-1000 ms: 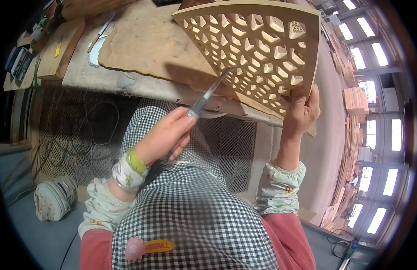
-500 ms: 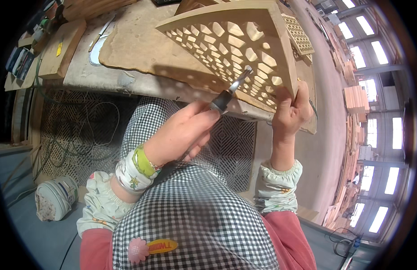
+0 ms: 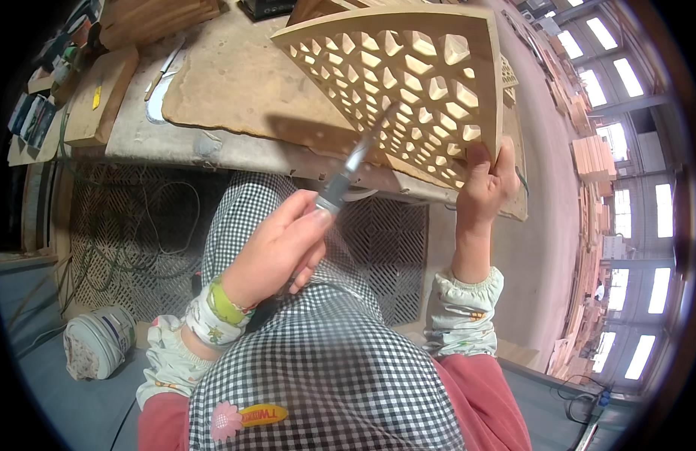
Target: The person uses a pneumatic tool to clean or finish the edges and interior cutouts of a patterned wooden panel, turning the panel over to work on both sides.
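Observation:
My left hand [image 3: 276, 246] is closed around a rotary handpiece [image 3: 334, 192] with a grey-black grip and a slender metal bit. The bit points up and away, its end blurred in front of the panel's holes; I cannot tell whether it touches. A pale wooden lattice panel [image 3: 493, 75], pierced with many irregular holes and framed by a plain rim, stands tilted at the bench's right side. My right hand [image 3: 487, 180] grips its lower right corner, thumb on the holed face and fingers around the edge.
Under the panel, a brown board [image 3: 235, 90] covers part of the workbench [image 3: 130, 139]. A knife [image 3: 164, 69] and wooden blocks [image 3: 100, 105] are at the left. Behind the panel's right edge shows another lattice piece [image 3: 509, 74]. A white bucket [image 3: 100, 342] stands at the lower left.
My left hand has drawn the handpiece back, left and toward me, and its bit has blurred. The panel has turned to show more of its face, with my right hand still on its corner.

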The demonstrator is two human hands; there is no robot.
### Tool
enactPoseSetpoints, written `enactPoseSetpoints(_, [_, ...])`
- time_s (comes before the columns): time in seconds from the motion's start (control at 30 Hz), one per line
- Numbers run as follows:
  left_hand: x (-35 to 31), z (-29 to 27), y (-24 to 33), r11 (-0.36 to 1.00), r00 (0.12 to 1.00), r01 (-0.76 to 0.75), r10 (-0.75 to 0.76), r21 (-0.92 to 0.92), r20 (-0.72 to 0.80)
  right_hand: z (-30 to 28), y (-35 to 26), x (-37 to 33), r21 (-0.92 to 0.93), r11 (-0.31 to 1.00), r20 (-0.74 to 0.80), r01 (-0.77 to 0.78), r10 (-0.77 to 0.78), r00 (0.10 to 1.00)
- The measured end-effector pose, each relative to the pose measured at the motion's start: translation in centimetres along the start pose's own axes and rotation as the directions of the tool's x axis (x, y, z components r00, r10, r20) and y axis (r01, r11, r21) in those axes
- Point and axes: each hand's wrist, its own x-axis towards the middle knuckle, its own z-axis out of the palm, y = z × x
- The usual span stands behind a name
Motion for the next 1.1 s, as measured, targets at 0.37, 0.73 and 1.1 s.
enactPoseSetpoints(0.37, [2.0,1.2,0.8,1.000,0.999,-0.014,0.013,0.025,0.036,0.5,-3.1,0.0,-0.127,0.961,0.064,0.246,-0.239,0.969])
enactPoseSetpoints(0.73, [1.6,1.8,-0.6,0.898,0.925,-0.308,0.360,0.315,-0.119,0.6,-3.5,0.2,-0.144,0.963,0.101,0.228,-0.215,0.971])
enactPoseSetpoints(1.1, [-0.5,-0.9,-0.1,0.999,0.997,0.018,-0.021,0.041,0.077,0.6,-1.6,1.2,-0.116,0.982,0.032,0.149,-0.146,0.989])
